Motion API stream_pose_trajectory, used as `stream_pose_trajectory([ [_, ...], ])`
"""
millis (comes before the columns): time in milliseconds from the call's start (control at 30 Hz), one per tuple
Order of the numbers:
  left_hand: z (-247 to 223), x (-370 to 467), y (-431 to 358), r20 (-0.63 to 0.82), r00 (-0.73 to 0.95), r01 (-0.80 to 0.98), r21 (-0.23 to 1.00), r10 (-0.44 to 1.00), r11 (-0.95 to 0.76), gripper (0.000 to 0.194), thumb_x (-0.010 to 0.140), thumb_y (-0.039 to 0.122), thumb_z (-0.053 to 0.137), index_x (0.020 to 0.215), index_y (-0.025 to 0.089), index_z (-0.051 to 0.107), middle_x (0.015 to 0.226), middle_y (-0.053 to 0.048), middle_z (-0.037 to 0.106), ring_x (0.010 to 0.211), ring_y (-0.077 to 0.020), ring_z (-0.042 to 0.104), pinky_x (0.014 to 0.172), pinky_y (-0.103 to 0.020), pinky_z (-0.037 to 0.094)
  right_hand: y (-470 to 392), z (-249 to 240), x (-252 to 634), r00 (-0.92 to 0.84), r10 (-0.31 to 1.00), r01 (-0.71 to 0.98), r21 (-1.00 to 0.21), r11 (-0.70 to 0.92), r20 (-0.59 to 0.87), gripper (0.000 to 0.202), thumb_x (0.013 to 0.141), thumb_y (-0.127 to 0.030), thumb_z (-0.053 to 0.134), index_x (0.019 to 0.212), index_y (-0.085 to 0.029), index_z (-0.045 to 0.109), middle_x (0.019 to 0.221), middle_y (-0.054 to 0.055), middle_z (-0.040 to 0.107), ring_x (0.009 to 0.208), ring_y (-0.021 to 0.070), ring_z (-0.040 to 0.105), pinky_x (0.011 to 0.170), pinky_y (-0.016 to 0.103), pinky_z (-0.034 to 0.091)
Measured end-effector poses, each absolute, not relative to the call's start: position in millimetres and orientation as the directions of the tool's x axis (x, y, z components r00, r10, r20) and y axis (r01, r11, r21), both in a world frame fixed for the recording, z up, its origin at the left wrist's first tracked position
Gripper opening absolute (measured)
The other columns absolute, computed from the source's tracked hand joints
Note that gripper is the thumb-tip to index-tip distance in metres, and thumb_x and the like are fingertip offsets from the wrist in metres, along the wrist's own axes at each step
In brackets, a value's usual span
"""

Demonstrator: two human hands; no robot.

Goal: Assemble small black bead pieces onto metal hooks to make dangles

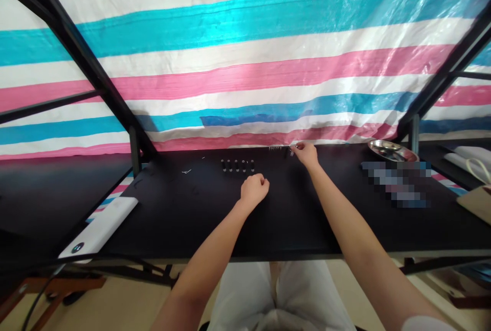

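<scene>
Cylinders [237, 166], five, are sitting spaced for individual reach, eleven o'clock from left hand [253, 188], loosely curling, contents unclear; right hand [307, 154], two o'clock, is seemingly pinching something tiny.

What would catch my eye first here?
The striped plastic sheet in pink, white and blue, filling the whole background. Then the shiny metal dish at the black table's far right, and the row of small dark cylinders beyond the left hand.
</scene>
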State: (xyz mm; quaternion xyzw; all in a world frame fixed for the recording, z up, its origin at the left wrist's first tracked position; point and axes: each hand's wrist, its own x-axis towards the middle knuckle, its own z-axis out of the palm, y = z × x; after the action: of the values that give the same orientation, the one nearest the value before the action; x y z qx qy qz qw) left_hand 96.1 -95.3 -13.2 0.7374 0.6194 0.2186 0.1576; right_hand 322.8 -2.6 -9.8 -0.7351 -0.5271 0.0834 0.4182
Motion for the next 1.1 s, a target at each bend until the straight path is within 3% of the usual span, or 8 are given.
stream_pose_trajectory([
  [100, -15, 96, -95, 0.129, 0.145, 0.845, 0.499, 0.981, -0.190, 0.021, 0.078, 0.031, 0.047, 0.062, 0.021, 0.057, 0.065, -0.005, 0.060, 0.065, -0.0202, 0.058, 0.060, -0.027, 0.041, 7, -16, 324, 0.416, 0.857, 0.714, -0.692, -0.101, 0.303, 0.037, 0.067, -0.036, 0.064, 0.096, -0.013, 0.066, 0.090, 0.011, 0.066, 0.083, 0.0221, 0.060, 0.071, 0.029, 0.043],
  [333, -14, 96, -96, 0.127, 0.156, 0.838, 0.508, 0.980, -0.200, 0.022, 0.078, 0.032, 0.047, 0.062, 0.020, 0.057, 0.064, -0.005, 0.061, 0.063, -0.0195, 0.058, 0.058, -0.026, 0.040, 21, -25, 323, 0.400, 0.890, 0.717, -0.680, -0.155, 0.219, 0.020, 0.072, -0.029, 0.058, 0.079, -0.013, 0.067, 0.077, 0.011, 0.067, 0.076, 0.0215, 0.061, 0.070, 0.029, 0.043],
  [567, -10, 96, -98, 0.122, 0.183, 0.837, 0.501, 0.975, -0.220, 0.024, 0.080, 0.033, 0.046, 0.067, 0.020, 0.060, 0.068, -0.005, 0.063, 0.065, -0.0182, 0.058, 0.060, -0.026, 0.041, 18, -41, 312, 0.290, 0.839, 0.752, -0.652, 0.099, 0.461, 0.026, 0.082, -0.022, 0.038, 0.093, -0.012, 0.060, 0.089, 0.014, 0.065, 0.083, 0.0213, 0.059, 0.076, 0.031, 0.043],
  [700, -10, 96, -99, 0.123, 0.199, 0.841, 0.488, 0.972, -0.234, 0.024, 0.080, 0.034, 0.044, 0.068, 0.020, 0.061, 0.069, -0.004, 0.063, 0.065, -0.0172, 0.058, 0.059, -0.025, 0.039, 16, -44, 306, 0.208, 0.874, 0.755, -0.640, 0.141, 0.439, 0.021, 0.079, -0.020, 0.044, 0.095, -0.015, 0.057, 0.093, 0.013, 0.065, 0.083, 0.0223, 0.060, 0.075, 0.033, 0.044],
  [900, -9, 97, -100, 0.142, 0.235, 0.816, 0.509, 0.962, -0.275, 0.023, 0.081, 0.033, 0.044, 0.069, 0.021, 0.061, 0.065, -0.003, 0.062, 0.061, -0.0164, 0.057, 0.056, -0.024, 0.037, 2, -27, 293, 0.238, 0.900, 0.750, -0.658, 0.069, 0.365, 0.012, 0.071, -0.020, 0.050, 0.082, -0.017, 0.055, 0.078, 0.009, 0.065, 0.075, 0.0202, 0.060, 0.070, 0.031, 0.044],
  [1000, -9, 98, -101, 0.199, 0.241, 0.767, 0.561, 0.950, -0.312, 0.018, 0.081, 0.030, 0.046, 0.089, 0.022, 0.060, 0.063, 0.000, 0.060, 0.061, -0.0154, 0.056, 0.056, -0.024, 0.036, -21, -9, 280, 0.179, 0.926, 0.702, -0.703, 0.116, 0.331, 0.008, 0.065, -0.023, 0.055, 0.071, -0.018, 0.054, 0.066, 0.002, 0.061, 0.063, 0.0158, 0.056, 0.064, 0.027, 0.043],
  [1100, -9, 98, -100, 0.285, 0.232, 0.693, 0.623, 0.930, -0.363, 0.038, 0.079, 0.030, 0.051, 0.117, 0.024, 0.048, 0.062, 0.004, 0.058, 0.060, -0.0138, 0.055, 0.058, -0.023, 0.037, -53, 4, 264, 0.099, 0.937, 0.627, -0.752, 0.204, 0.336, 0.009, 0.063, -0.027, 0.055, 0.065, -0.019, 0.050, 0.057, -0.002, 0.056, 0.054, 0.0122, 0.051, 0.057, 0.025, 0.040],
])
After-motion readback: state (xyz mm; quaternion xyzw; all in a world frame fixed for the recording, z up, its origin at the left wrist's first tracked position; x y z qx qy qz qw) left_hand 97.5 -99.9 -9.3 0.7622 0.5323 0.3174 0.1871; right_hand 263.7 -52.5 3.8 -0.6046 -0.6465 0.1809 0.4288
